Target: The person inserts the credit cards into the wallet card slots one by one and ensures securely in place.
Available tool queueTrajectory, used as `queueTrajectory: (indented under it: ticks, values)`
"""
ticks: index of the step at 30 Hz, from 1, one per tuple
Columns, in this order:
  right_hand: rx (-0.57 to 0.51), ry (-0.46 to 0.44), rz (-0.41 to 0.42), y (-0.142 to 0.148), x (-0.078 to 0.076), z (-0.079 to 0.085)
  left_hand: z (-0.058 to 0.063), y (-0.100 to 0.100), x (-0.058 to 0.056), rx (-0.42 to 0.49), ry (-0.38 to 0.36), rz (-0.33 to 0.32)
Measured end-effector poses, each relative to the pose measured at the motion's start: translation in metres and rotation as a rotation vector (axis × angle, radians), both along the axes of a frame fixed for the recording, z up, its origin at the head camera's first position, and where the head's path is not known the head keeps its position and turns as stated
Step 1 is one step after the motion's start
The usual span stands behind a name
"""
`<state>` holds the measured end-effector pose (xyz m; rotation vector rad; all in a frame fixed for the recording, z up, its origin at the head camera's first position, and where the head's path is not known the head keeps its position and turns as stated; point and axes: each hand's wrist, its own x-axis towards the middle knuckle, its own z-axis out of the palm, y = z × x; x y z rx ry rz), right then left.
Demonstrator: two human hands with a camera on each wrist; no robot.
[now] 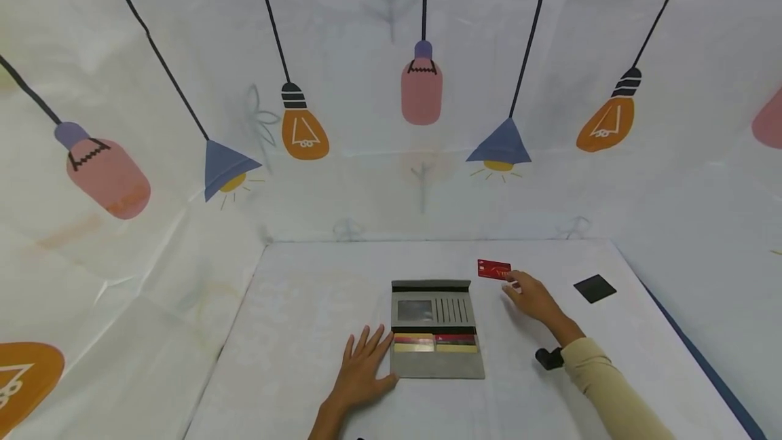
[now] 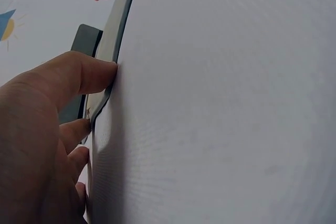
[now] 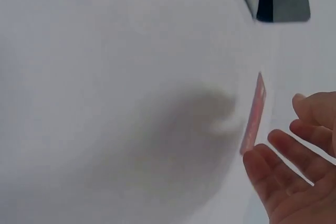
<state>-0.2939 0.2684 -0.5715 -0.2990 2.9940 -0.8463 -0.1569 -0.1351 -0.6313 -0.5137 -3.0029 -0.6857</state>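
A grey wallet (image 1: 436,365) lies unfolded on the white table, with a clear window in its upper half and several yellow and red cards (image 1: 414,343) in slots below. My left hand (image 1: 360,373) rests at its left side, fingers spread, and the thumb touches the edge of the wallet (image 2: 84,43) in the left wrist view. Up and to the right of the wallet, a red card (image 1: 492,269) lies on the table. My right hand (image 1: 530,295) is at the card's right end with loosely bent fingers. In the right wrist view the card (image 3: 254,116) lies just beyond the fingertips.
A black square (image 1: 595,288) lies on the table right of my right hand. The white table (image 1: 305,304) meets a white backdrop (image 1: 366,189) printed with hanging lamps. A dark device (image 1: 549,358) sits at my right wrist.
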Motion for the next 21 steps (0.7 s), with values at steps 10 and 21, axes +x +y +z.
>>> queueTrajectory:
  ticks: [10, 21]
  values:
    - [0.106, -0.105, 0.020, 0.013, -0.041, 0.000, -0.007, -0.001, -0.002, -0.002, -0.022, -0.009]
    - [0.171, -0.053, 0.003, 0.015, -0.048, -0.015, -0.003, 0.002, -0.001, -0.007, -0.021, -0.005]
